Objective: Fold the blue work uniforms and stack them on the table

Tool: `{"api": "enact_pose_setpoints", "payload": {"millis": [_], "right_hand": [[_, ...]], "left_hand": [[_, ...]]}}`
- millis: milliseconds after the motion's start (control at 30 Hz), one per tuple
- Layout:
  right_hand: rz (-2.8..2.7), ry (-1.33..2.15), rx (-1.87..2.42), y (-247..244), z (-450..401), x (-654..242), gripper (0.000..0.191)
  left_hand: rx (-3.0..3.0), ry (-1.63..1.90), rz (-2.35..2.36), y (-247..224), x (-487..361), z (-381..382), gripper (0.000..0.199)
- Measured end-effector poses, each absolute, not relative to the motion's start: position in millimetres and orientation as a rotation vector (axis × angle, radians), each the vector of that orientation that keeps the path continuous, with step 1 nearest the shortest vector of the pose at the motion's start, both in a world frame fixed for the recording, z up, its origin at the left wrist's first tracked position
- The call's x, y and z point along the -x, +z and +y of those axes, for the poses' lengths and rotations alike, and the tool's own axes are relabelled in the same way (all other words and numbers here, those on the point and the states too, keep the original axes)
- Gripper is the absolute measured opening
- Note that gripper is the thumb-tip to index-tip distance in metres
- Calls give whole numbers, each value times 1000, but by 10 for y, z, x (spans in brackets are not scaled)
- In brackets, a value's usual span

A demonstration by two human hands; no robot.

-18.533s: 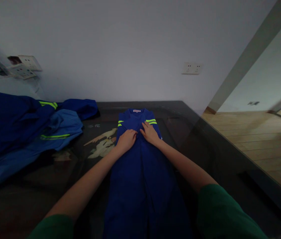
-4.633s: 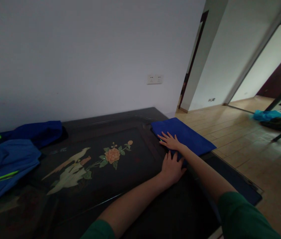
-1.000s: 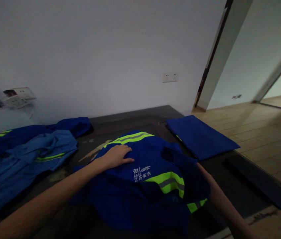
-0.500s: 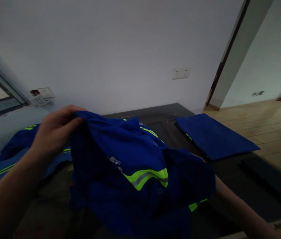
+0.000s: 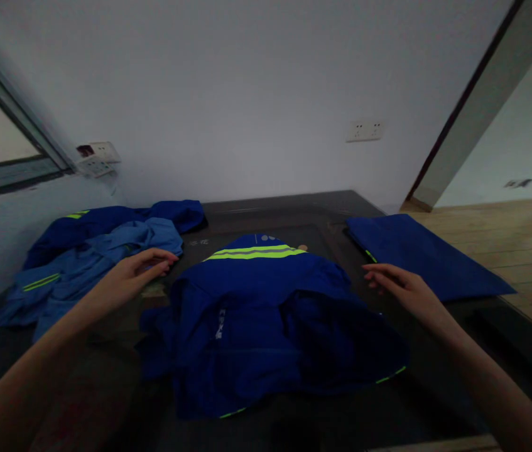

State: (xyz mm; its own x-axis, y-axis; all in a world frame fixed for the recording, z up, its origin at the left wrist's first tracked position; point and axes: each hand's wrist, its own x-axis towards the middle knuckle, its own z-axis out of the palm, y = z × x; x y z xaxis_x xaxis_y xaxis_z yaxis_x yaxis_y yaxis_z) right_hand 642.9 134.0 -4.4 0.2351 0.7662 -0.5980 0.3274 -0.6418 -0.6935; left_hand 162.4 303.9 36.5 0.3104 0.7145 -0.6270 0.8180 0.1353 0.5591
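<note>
A dark blue work jacket [image 5: 256, 326] with a yellow-green reflective band lies rumpled on the dark table [image 5: 289, 216] in front of me. Its band runs across the far part, and small white lettering shows on the cloth. Off the jacket's left side, my left hand [image 5: 150, 267] hovers with fingers loosely bent and nothing in them. My right hand [image 5: 395, 279] is on the other side, apart from the jacket and near a folded blue garment [image 5: 421, 254]; its fingers are slightly curled and hold nothing.
Lighter blue clothing [image 5: 138, 238] and a darker blue garment [image 5: 100, 220] lie heaped at the back left. A flat dark object [image 5: 520, 348] is at the right. The wall [image 5: 247, 125] with sockets [image 5: 364, 130] rises behind the table.
My left hand has let go of the jacket cloth it was lifting. The jacket now lies lower and flatter on the table. My right hand has come out from behind the cloth.
</note>
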Motion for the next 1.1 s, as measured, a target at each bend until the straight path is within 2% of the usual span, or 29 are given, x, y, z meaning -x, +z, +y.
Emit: {"api": "enact_pose_setpoints", "payload": {"millis": [67,200,333,467,567,633,733,867,967,1100], "right_hand": [[-1096,1344,2064,18,1484,-6410,46],[-1393,1601,1898,42,1752,-6163,38],[-1648,1906,1712,-101,1890,-5941,34],[-1678,2091,1663,-177,1910,-5895,31],[-1579,2077,1680,-134,1879,-5929,32],[-1459,2024,1708,-90,1847,-5959,33],[-1212,1996,1774,-19,1812,-6007,36],[-843,1982,1799,123,1851,-6079,40],[-707,1824,1830,237,1934,-6119,43],[-609,1779,1803,203,1975,-6099,47]], "left_hand": [[-1626,-309,1336,497,-1760,2894,37],[-1716,-641,1133,524,-2032,2470,38],[-1895,-725,1188,458,-2202,2217,36],[-2037,-809,1225,393,-2364,2206,35],[-2054,-886,1196,253,-2411,2245,20],[-2015,-803,1157,157,-2373,2302,15],[-1801,-529,1091,135,-2258,2477,17],[-1348,-297,1071,369,-2150,2804,30],[-1070,-148,1146,516,-2137,2965,37],[-912,-91,1166,397,-2118,2984,42]]}}
